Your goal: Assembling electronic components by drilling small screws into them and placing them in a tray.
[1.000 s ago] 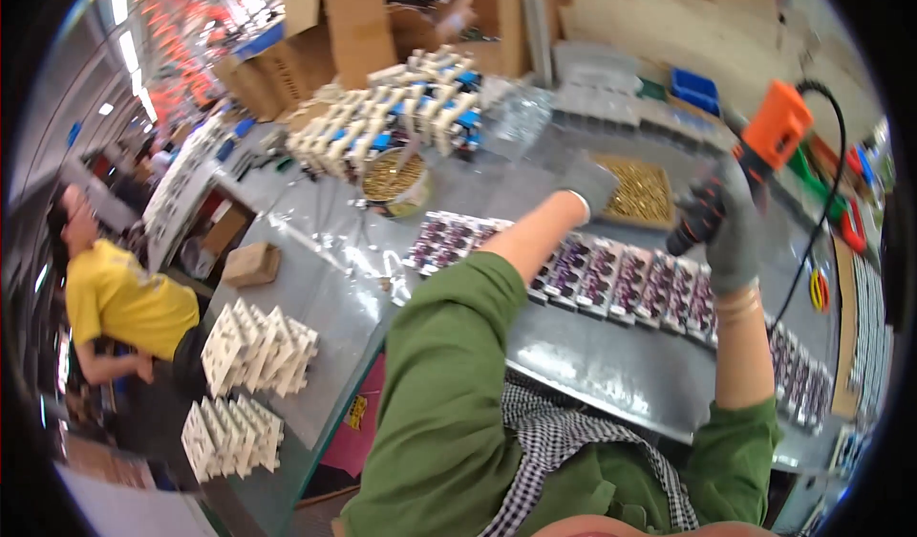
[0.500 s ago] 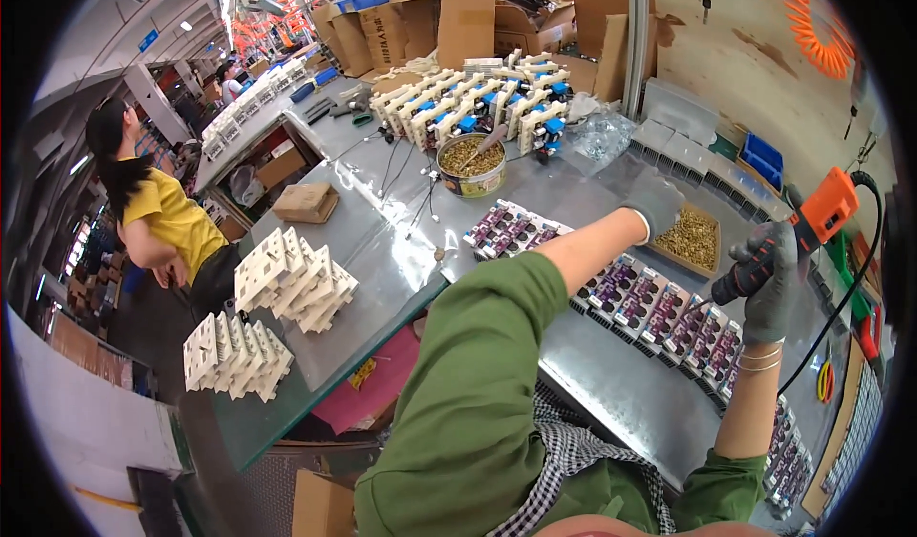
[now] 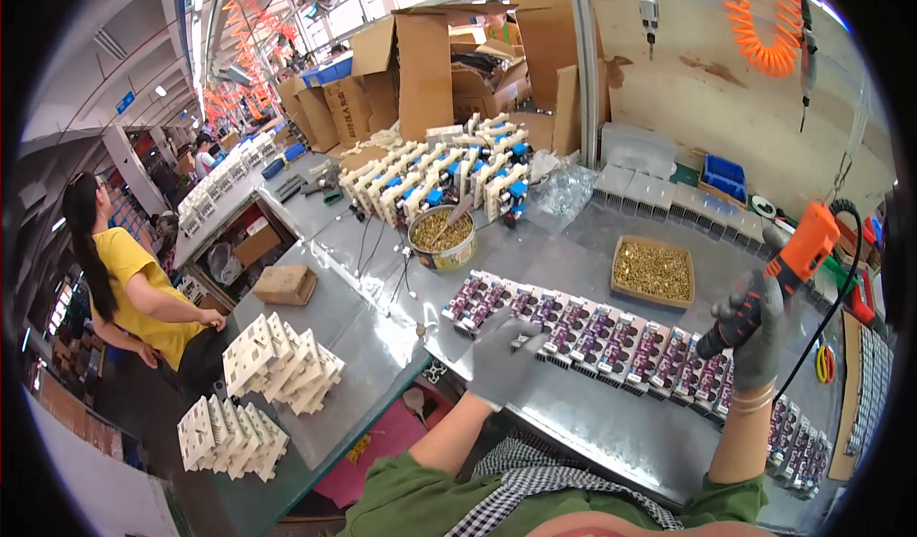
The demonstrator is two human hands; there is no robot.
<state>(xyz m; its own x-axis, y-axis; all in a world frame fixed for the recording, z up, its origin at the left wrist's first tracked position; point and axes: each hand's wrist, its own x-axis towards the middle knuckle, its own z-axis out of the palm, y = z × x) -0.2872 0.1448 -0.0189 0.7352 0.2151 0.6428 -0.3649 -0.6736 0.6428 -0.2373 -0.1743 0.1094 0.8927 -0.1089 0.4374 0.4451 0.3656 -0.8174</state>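
Observation:
My right hand [image 3: 757, 341], in a grey glove, is wrapped round an orange and black power screwdriver [image 3: 776, 274], its nose tilted down to the left over the boards. My left hand [image 3: 506, 363], gloved too, is at the near edge of a long row of purple circuit boards [image 3: 578, 332] on black finned heat sinks, close to its left end. Its fingers are drawn together and a little blurred; what they hold, if anything, I cannot make out. Beyond the row lies a cardboard tray [image 3: 653, 300] of small brass-coloured screws.
A round tin [image 3: 444, 250] of screws with a scoop stands beside cream frames with blue parts [image 3: 439, 179]. Stacked cream plates [image 3: 282, 360] and a small cardboard box [image 3: 285, 286] sit on the left table. A person in yellow [image 3: 143, 289] stands further left. The screwdriver's black cable [image 3: 841, 293] hangs at right.
My left hand has moved from the screw tray back to the left end of the board row. The screwdriver's tip has lifted off the boards. My view has shifted.

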